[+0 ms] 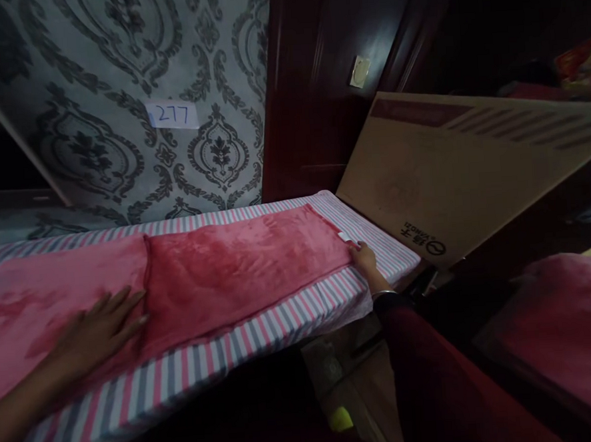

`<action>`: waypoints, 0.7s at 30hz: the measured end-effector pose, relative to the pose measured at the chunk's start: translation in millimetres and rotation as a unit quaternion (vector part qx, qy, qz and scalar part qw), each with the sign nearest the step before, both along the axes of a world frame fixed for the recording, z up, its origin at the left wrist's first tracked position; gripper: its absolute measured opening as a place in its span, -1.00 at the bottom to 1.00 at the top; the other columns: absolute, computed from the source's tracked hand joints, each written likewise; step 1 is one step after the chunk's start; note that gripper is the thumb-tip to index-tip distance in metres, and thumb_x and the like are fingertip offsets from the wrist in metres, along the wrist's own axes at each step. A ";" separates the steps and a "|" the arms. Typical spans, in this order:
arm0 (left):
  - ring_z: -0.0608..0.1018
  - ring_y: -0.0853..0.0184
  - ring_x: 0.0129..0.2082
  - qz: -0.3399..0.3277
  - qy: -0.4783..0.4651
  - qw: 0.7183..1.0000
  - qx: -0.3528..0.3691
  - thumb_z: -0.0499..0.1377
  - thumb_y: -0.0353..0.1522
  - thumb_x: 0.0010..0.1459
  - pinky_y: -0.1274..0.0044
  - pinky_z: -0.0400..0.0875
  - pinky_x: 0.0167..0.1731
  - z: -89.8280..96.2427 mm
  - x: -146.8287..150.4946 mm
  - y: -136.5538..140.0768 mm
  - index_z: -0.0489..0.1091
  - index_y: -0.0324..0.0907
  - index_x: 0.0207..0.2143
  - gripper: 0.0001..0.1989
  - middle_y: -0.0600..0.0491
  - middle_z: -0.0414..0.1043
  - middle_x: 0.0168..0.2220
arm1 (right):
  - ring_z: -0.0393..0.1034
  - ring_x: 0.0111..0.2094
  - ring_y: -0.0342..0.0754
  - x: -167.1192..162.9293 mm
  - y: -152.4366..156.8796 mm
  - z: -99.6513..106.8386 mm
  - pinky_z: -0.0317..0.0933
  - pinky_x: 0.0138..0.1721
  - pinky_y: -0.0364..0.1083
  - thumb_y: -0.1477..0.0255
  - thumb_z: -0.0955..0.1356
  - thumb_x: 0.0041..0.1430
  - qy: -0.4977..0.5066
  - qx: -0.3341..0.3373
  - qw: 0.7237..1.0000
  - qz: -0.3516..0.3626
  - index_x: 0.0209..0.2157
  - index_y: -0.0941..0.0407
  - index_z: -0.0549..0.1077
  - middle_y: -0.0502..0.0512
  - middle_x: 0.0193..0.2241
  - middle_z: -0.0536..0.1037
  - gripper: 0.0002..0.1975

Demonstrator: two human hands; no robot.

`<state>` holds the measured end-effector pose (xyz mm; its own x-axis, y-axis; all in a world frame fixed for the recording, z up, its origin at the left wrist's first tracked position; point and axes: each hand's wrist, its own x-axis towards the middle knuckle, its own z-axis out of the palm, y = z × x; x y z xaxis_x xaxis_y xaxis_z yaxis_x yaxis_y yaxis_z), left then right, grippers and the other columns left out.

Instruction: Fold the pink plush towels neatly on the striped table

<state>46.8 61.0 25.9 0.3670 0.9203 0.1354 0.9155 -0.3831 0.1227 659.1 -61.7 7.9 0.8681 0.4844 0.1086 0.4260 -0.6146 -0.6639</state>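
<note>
left hand (99,330): flat, spread on pink blanket (218,269) | right hand (365,260): outstretched, pinching blanket corner

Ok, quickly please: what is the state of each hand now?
Left hand: open, flat on the pink blanket.
Right hand: at the blanket's far corner; grip cannot be told.

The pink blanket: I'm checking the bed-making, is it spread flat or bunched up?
Spread flat: the pink blanket lies smooth along the striped sheet, left hand pressed flat on it, right hand at its far corner.
</note>
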 end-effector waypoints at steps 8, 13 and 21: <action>0.02 -0.14 0.48 -0.177 0.089 0.980 -0.032 0.06 -0.16 0.30 -0.08 -0.04 0.34 -9.9 73.7 -7.1 0.28 -0.06 0.37 -0.38 -0.10 -0.02 0.49 | 0.53 -0.21 0.15 35.1 7.7 -12.0 0.28 -0.24 -0.07 0.40 0.44 0.03 0.082 0.117 0.988 -0.058 -0.30 0.26 0.61 0.23 -0.43 0.62 -0.78; -0.02 -0.16 0.49 -0.188 0.095 0.977 -0.045 0.01 -0.13 0.34 -0.13 -0.05 0.32 -26.9 67.7 -9.6 0.18 0.11 0.42 -0.39 -0.01 -0.08 0.50 | 0.46 -0.40 0.02 34.6 5.1 -27.9 0.31 -0.36 -0.09 0.31 0.48 -0.04 0.173 0.258 0.949 -0.060 -0.39 0.19 0.54 0.02 -0.57 0.50 -0.77; 0.03 -0.12 0.48 -0.215 0.045 0.974 -0.046 0.02 -0.09 0.35 -0.06 -0.06 0.37 6.1 90.2 -5.0 0.14 0.06 0.44 -0.36 -0.01 -0.02 0.49 | 0.48 -0.41 -0.10 4.9 8.8 -32.0 0.46 -0.30 -0.13 0.33 0.44 0.01 0.332 0.437 0.835 0.047 -0.36 0.12 0.48 -0.03 -0.44 0.56 -0.83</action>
<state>137.0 56.0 32.0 0.7286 0.6849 0.0101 0.6806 -0.7256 0.1015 664.1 -52.9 -24.1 0.8403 0.5411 -0.0332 -0.1943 0.2435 -0.9502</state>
